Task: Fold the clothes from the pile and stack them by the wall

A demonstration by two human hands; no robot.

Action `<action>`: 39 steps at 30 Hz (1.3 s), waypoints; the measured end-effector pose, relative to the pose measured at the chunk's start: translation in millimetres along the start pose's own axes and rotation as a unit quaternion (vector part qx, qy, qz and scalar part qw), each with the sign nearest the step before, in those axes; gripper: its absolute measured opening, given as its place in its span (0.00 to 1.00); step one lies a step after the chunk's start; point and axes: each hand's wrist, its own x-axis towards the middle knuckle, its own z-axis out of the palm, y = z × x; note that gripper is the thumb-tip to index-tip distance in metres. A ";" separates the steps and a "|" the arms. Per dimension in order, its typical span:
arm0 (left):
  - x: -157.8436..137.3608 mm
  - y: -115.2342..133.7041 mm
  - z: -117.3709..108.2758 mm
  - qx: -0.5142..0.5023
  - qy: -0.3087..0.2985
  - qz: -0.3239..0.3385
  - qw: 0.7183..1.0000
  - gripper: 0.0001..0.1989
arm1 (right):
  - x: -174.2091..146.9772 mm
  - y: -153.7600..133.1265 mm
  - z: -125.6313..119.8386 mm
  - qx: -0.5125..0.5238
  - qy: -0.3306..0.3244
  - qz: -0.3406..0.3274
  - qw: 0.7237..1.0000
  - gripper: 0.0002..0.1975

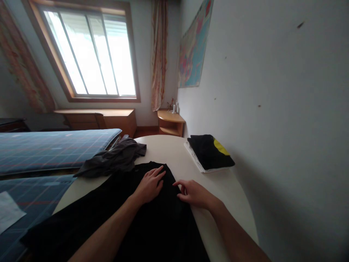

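Black garment (163, 225) lies across the near white table (234, 207); the left hand (149, 185) rests on it, grip spread, the right hand (195, 193) by its right edge, grip half-curled, both empty. Folded clothes (208, 153) lie far right, plaid mattresses (54, 147) left, a window (89, 54) far left.

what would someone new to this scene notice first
Probably the bright window at the upper left, glaring against the dim room. Next, the large black garment spread over the pale table in the lower middle, with the left hand on it and the right hand at its right edge. The yellow patch on the folded black cloth stands out toward the table's far right.
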 end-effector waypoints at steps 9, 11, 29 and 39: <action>9.0 -7.0 11.8 -0.003 -0.046 -0.005 0.999 0.25 | 0.3 -33.5 10.4 -0.120 0.084 -0.066 0.987 0.16; 16.7 -9.6 16.0 -0.009 -0.057 0.003 0.998 0.24 | 0.6 -43.7 20.8 -0.111 0.063 -0.072 0.989 0.22; 14.0 -38.6 -54.6 0.209 0.074 -0.168 0.961 0.23 | 18.5 -3.8 22.2 -0.123 -0.034 0.050 0.991 0.40; -19.6 -65.1 -90.2 0.143 0.030 -0.226 0.963 0.15 | 7.2 -2.0 10.7 -0.105 -0.058 0.096 0.988 0.40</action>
